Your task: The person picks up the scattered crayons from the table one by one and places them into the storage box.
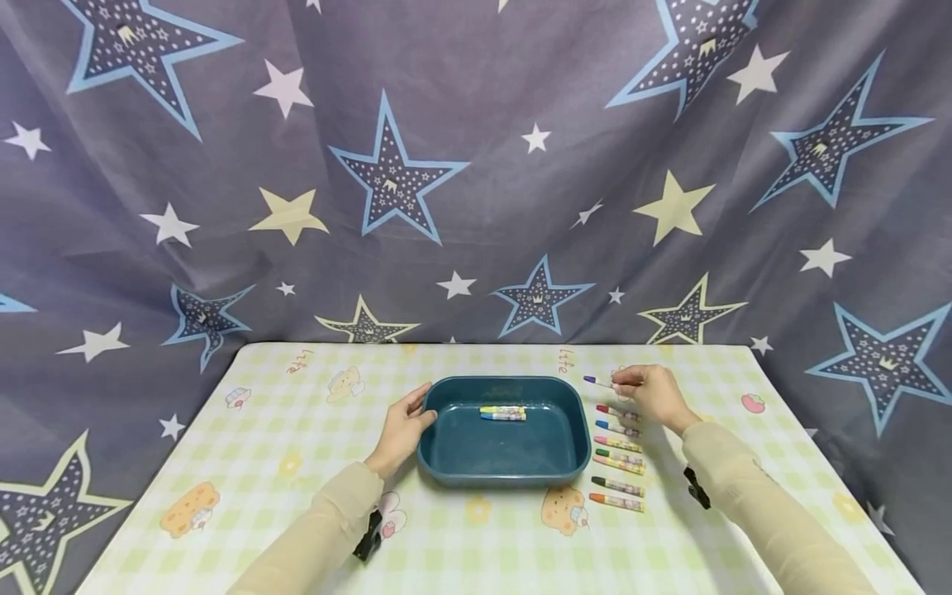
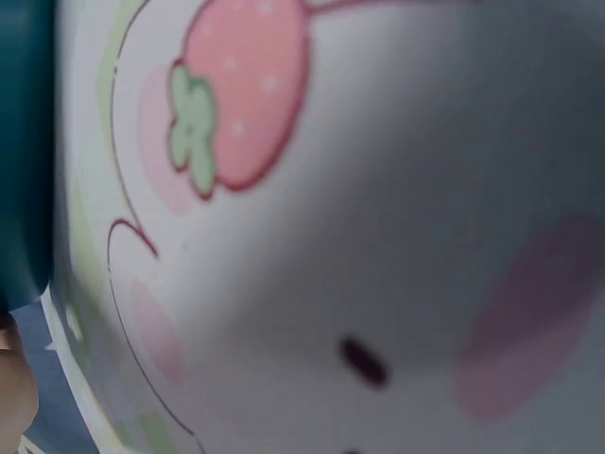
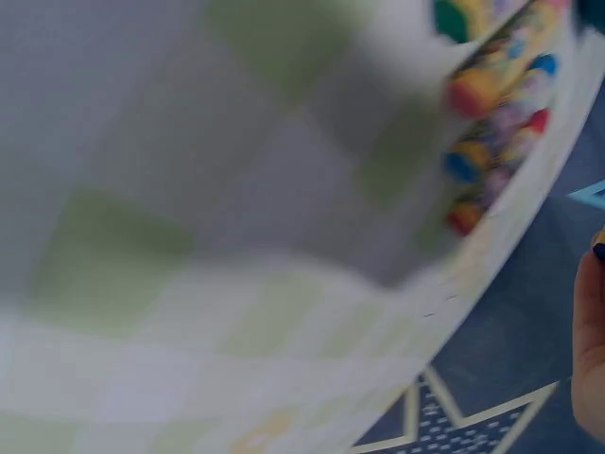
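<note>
Beyond the right hand (image 1: pixel 656 397) hangs a grey-purple curtain (image 1: pixel 491 211) printed with blue-edged, white and yellow stars (image 1: pixel 397 183), while under that hand spreads a table (image 1: pixel 249 450) in pale green-and-white check with cartoon prints (image 1: pixel 190 509).

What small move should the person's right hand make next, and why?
Probably carry the purple crayon left and lower it into the box. The right hand appears to pinch that crayon by one end, two crayons already lie inside the box, and the left hand holds its rim.
</note>
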`<state>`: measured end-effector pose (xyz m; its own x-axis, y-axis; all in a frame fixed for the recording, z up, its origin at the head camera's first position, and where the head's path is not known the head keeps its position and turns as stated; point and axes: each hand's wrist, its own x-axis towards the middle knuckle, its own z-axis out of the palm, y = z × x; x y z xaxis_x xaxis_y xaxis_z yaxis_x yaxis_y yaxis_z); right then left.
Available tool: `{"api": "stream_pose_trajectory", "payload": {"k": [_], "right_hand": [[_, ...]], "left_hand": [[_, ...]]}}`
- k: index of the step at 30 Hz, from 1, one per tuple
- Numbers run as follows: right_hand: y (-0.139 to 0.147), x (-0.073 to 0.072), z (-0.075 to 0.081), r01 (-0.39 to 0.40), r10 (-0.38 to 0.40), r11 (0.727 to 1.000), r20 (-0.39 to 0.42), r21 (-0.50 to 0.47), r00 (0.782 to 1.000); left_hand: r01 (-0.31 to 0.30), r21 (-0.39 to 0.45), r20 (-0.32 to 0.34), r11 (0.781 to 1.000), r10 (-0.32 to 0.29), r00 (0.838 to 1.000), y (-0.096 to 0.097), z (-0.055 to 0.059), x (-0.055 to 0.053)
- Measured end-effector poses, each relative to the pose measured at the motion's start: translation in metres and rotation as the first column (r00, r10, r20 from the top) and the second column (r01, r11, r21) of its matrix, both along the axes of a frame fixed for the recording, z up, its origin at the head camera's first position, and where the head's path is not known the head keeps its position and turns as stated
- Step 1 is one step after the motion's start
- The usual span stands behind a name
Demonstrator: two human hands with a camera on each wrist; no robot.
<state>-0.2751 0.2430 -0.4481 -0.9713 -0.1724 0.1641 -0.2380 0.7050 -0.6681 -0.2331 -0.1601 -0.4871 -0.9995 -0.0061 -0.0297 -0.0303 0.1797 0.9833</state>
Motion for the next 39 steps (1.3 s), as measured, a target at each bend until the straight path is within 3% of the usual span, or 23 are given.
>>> {"api": "stream_pose_trajectory", "payload": {"k": [7,13,22,24,29,33,39], "right_hand": [[-0.021,0.004,0.019,-0.022,0.02,1.0,-0.055,-0.022,0.998],[-0.037,0.004,0.025,-0.044,0.04,0.998,-0.084,-0.054,0.996],[-0.064,0.01,0.026,-0.084,0.08,0.987,-0.04,-0.139,0.996],[-0.07,0.01,0.026,-0.09,0.088,0.984,-0.022,-0.154,0.996],[-0.085,0.013,0.02,-0.105,0.111,0.976,0.019,-0.19,0.994],[-0.098,0.015,0.008,-0.122,0.138,0.967,0.054,-0.224,0.989],[-0.117,0.015,-0.004,-0.115,0.141,0.96,0.087,-0.254,0.986]], "left_hand": [[-0.005,-0.02,0.01,1.0,0.005,1.0,-0.001,0.0,0.001],[-0.004,-0.014,0.006,1.0,0.005,1.0,-0.002,0.004,0.001],[0.02,-0.006,0.015,1.0,-0.02,1.0,-0.001,0.004,0.002],[0.023,0.0,0.028,1.0,-0.023,0.999,0.0,0.01,0.004],[0.015,-0.003,0.025,1.0,-0.015,1.0,0.001,0.009,0.003],[0.002,-0.021,0.006,1.0,-0.002,1.0,0.001,-0.002,0.0],[-0.001,-0.014,0.004,1.0,0.001,1.0,-0.001,-0.002,0.0]]}}
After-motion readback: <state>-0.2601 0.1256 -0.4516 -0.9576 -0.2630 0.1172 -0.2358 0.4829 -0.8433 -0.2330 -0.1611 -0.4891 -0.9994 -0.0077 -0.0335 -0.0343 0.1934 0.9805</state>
